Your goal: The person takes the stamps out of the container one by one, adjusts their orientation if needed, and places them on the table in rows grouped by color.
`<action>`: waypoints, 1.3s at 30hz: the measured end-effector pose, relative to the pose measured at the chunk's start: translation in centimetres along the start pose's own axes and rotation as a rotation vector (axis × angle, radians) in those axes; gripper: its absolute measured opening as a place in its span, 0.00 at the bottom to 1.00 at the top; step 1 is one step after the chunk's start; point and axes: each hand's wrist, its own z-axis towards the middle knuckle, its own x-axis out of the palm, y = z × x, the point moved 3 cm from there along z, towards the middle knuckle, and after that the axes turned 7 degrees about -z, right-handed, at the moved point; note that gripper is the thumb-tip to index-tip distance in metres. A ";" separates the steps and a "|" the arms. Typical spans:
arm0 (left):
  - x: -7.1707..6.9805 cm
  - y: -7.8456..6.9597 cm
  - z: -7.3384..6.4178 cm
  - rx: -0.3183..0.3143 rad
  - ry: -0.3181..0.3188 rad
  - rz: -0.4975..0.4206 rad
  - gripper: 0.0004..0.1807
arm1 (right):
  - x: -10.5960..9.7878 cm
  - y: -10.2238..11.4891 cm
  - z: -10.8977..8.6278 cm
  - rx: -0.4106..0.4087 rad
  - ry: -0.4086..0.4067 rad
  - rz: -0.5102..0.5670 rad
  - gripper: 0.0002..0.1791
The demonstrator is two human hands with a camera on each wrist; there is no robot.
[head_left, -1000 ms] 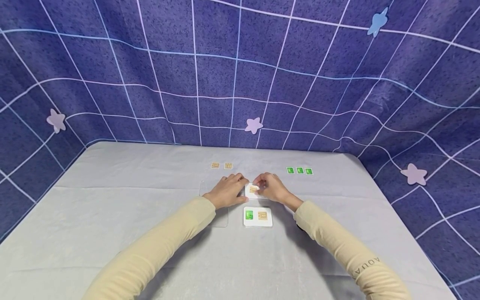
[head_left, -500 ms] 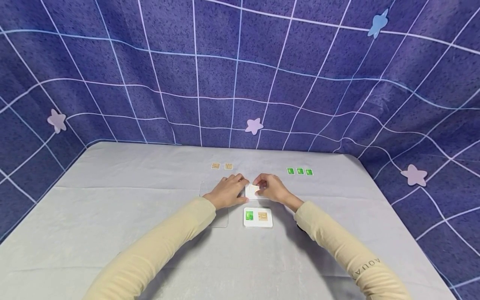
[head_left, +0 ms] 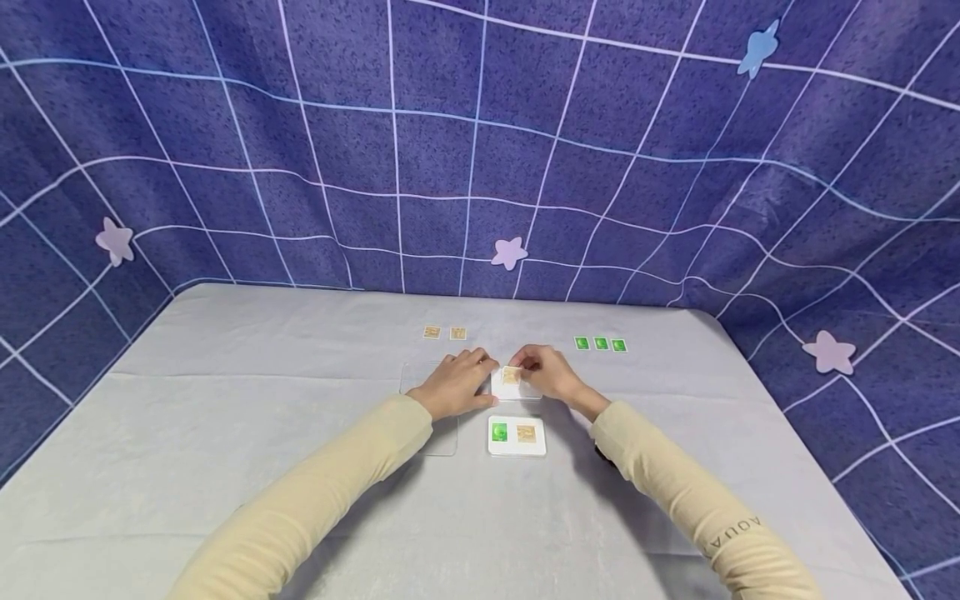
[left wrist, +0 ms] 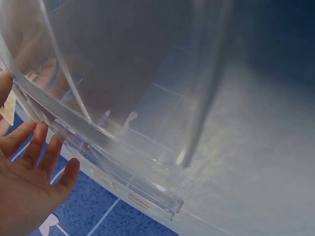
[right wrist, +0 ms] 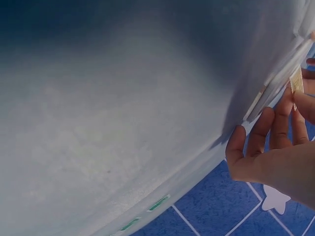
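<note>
A tan tile (head_left: 511, 376) is pinched between the thumb and fingers of the right hand (head_left: 551, 373), above a white card (head_left: 516, 393) that lies between the hands; whether the two touch cannot be told. The left hand (head_left: 457, 383) is spread loosely, its thumb and index finger set apart at the card's left edge, and a clear tray (head_left: 444, 448) is partly covered by it. Nearer the wearer than the hands, a second card (head_left: 517, 447) is occupied by one green and one tan piece, side by side. Two loose tan tiles (head_left: 432, 332) are laid on the counter (head_left: 247, 450) beyond the left hand, and three green tiles (head_left: 602, 343) beyond the right.
</note>
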 end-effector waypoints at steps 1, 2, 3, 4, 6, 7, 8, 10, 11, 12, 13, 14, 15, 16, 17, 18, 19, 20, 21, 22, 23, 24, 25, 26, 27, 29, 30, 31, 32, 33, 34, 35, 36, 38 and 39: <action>0.0 0.0 0.0 -0.001 -0.001 -0.001 0.31 | -0.1 -0.1 0.1 0.019 0.000 0.013 0.08; 0.0 0.0 0.0 -0.001 -0.002 -0.003 0.31 | -0.1 -0.1 0.2 0.033 -0.001 0.028 0.08; 0.0 0.0 0.0 -0.002 -0.001 -0.005 0.31 | -0.2 -0.2 0.2 0.040 -0.005 0.039 0.08; 0.0 0.0 0.0 -0.002 -0.004 -0.006 0.31 | -0.3 -0.2 0.3 0.054 -0.007 0.050 0.08; 0.0 0.0 0.0 -0.003 -0.004 -0.006 0.31 | -0.4 -0.3 0.5 0.069 -0.015 0.067 0.08; 0.0 0.0 0.0 -0.003 -0.005 -0.006 0.31 | -0.5 -0.3 0.6 0.082 -0.017 0.074 0.08; 0.0 0.0 0.0 -0.004 -0.006 -0.005 0.31 | -0.5 -0.4 0.8 0.088 -0.019 0.078 0.07; 0.0 -0.1 -0.1 -0.005 -0.007 -0.001 0.31 | -0.6 -0.5 1.0 0.108 -0.018 0.090 0.08; 0.0 -0.1 -0.1 -0.007 -0.005 0.005 0.31 | -0.6 -0.5 1.2 0.112 -0.017 0.096 0.08; -0.1 -0.1 -0.1 -0.007 -0.008 0.009 0.31 | -0.6 -0.6 1.3 0.120 -0.015 0.105 0.08; -0.1 -0.2 -0.1 -0.007 -0.010 0.014 0.31 | -0.6 -0.6 1.5 0.123 -0.013 0.113 0.08; 0.0 -0.2 -0.2 -0.007 -0.011 0.017 0.31 | -0.6 -0.7 1.7 0.126 -0.014 0.120 0.08; 0.0 -0.2 -0.2 -0.006 -0.014 0.021 0.31 | -0.7 -0.7 1.9 0.130 -0.014 0.127 0.09; 0.0 -0.2 -0.2 -0.004 -0.018 0.023 0.31 | -0.7 -0.8 2.2 0.132 -0.014 0.134 0.09; 0.0 -0.2 -0.2 -0.002 -0.021 0.024 0.31 | -0.7 -0.9 2.4 0.135 -0.016 0.138 0.09; 0.1 -0.1 -0.2 0.000 -0.026 0.024 0.31 | -0.7 -1.0 2.6 0.140 -0.018 0.145 0.09; 0.1 -0.1 -0.1 0.003 -0.029 0.023 0.31 | -0.7 -1.1 2.9 0.143 -0.020 0.146 0.09; 0.1 -0.1 -0.1 0.004 -0.030 0.025 0.31 | -0.7 -1.2 3.1 0.145 -0.022 0.148 0.09; 0.2 -0.1 -0.1 0.006 -0.030 0.030 0.31 | -0.7 -1.3 3.3 0.145 -0.023 0.150 0.09; 0.2 -0.1 -0.1 0.007 -0.030 0.033 0.31 | -0.7 -1.4 3.5 0.145 -0.023 0.151 0.09; 0.3 0.0 -0.1 0.008 -0.030 0.040 0.31 | -0.7 -1.5 3.7 0.145 -0.025 0.151 0.09; 0.3 0.0 -0.1 0.008 -0.030 0.045 0.31 | -0.8 -1.5 3.9 0.145 -0.026 0.151 0.09; 0.3 0.0 0.0 0.009 -0.031 0.050 0.31 | -0.8 -1.5 4.1 0.143 -0.024 0.148 0.09; 0.4 0.0 0.0 0.009 -0.031 0.054 0.31 | -0.8 -1.5 4.3 0.142 -0.021 0.145 0.09; 0.4 0.0 0.0 0.009 -0.033 0.054 0.31 | -0.8 -1.6 4.5 0.142 -0.018 0.143 0.09; 0.4 0.1 0.0 0.011 -0.040 0.048 0.31 | -0.7 -1.5 4.9 0.147 -0.011 0.148 0.09; 0.4 0.1 0.0 0.011 -0.042 0.045 0.31 | -0.7 -1.6 5.1 0.148 -0.005 0.153 0.09; 0.4 0.1 0.0 0.011 -0.043 0.040 0.31 | -0.6 -1.5 5.3 0.152 0.002 0.157 0.09; 0.4 0.0 0.0 0.010 -0.043 0.037 0.31 | -0.6 -1.5 5.4 0.156 0.006 0.163 0.10; 0.4 0.0 0.0 0.010 -0.043 0.037 0.31 | -0.5 -1.6 5.6 0.158 0.009 0.170 0.10; 0.4 0.0 0.0 0.009 -0.042 0.037 0.31 | -0.5 -1.6 5.8 0.161 0.012 0.175 0.10; 0.4 0.0 0.0 0.007 -0.038 0.036 0.31 | -0.5 -1.6 6.0 0.162 0.013 0.181 0.10; 0.4 0.0 0.0 0.006 -0.037 0.038 0.31 | -0.4 -1.6 6.2 0.162 0.013 0.183 0.10; 0.4 0.0 -0.1 0.004 -0.034 0.040 0.30 | -0.3 -1.5 6.5 0.160 0.012 0.183 0.10; 0.4 0.0 -0.1 0.004 -0.034 0.041 0.30 | -0.3 -1.5 6.7 0.161 0.011 0.184 0.10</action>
